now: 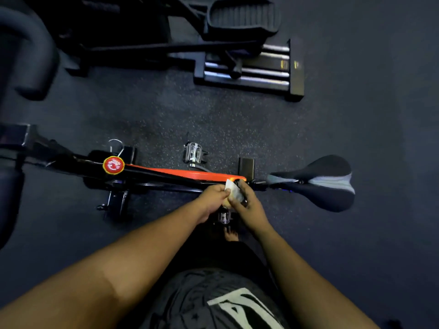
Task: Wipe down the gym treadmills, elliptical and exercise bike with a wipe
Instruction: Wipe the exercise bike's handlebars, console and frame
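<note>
I look straight down on the exercise bike (180, 173), a black frame with an orange top bar lying left to right. Its red and yellow knob (113, 165) is at the left, its black and grey saddle (327, 184) at the right. Both hands meet over the orange bar's right end, just left of the saddle post. My left hand (213, 198) and my right hand (249, 205) each pinch the same small white wipe (232, 189) between them. Part of the wipe is hidden by the fingers.
The elliptical (247, 67) stands beyond the bike, with silver rails and a black foot pedal (242, 15). A bike pedal (194, 153) sticks out on the far side. A padded handle (28, 51) fills the top left. Speckled dark rubber floor (237, 119) lies between the machines.
</note>
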The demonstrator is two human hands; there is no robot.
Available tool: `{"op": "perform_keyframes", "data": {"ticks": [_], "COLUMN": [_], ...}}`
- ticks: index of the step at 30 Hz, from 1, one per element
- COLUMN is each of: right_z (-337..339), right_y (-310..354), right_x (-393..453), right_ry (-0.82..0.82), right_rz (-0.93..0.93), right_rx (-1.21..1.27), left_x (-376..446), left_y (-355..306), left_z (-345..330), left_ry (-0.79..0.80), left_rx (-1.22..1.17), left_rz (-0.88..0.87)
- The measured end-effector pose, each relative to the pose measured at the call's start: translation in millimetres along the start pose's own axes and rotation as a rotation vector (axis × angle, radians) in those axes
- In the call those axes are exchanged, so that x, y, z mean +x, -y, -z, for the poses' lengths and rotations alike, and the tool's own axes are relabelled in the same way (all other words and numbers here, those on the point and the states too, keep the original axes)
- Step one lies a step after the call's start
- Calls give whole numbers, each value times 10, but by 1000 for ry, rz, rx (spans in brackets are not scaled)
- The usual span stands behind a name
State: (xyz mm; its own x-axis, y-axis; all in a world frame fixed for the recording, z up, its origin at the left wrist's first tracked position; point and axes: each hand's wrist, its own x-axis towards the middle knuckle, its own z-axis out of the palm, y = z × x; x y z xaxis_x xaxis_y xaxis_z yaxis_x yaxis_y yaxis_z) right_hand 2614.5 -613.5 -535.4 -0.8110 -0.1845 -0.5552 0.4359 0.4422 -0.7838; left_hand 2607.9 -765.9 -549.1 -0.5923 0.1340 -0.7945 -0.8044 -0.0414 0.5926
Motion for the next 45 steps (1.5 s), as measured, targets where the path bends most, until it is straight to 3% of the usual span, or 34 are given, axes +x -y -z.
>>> {"op": "perform_keyframes", "data": {"ticks": [3,6,8,14,19,24,29,36,45], "right_z": [190,383,483,409,111,-199,-425,-591,-390], "right_y": [-25,-2,23,103,173,144,-14,-13,-13], "right_x": [82,102,9,-390,-680,-1046,-1452,-1883,-2128], "right_ry": [57,262,340,364,453,584,700,840,1041], "right_rz": [-32,-63,10,17,75,92,113,232,339], "right_rx": [106,121,67,126,24,6,-100,-244,-314], "left_x": [-192,-464,-611,-1137,-1542,-1933,-2191,-2685,-2970], "left_y": [9,41,144,441,823,1336,1799,2161,2238], "left_z": [-125,-392,-578,-735,-609,-516,-636,-965,-1604], "left_ry": [-111,-211,-268,-400,-515,-732,-763,-853,-1214], "left_rx": [-80,-209,-227,-280,-249,-512,-814,-855,-977], "left_rz": [-55,-74,-103,-226,-205,-251,-301,-410,-438]}}
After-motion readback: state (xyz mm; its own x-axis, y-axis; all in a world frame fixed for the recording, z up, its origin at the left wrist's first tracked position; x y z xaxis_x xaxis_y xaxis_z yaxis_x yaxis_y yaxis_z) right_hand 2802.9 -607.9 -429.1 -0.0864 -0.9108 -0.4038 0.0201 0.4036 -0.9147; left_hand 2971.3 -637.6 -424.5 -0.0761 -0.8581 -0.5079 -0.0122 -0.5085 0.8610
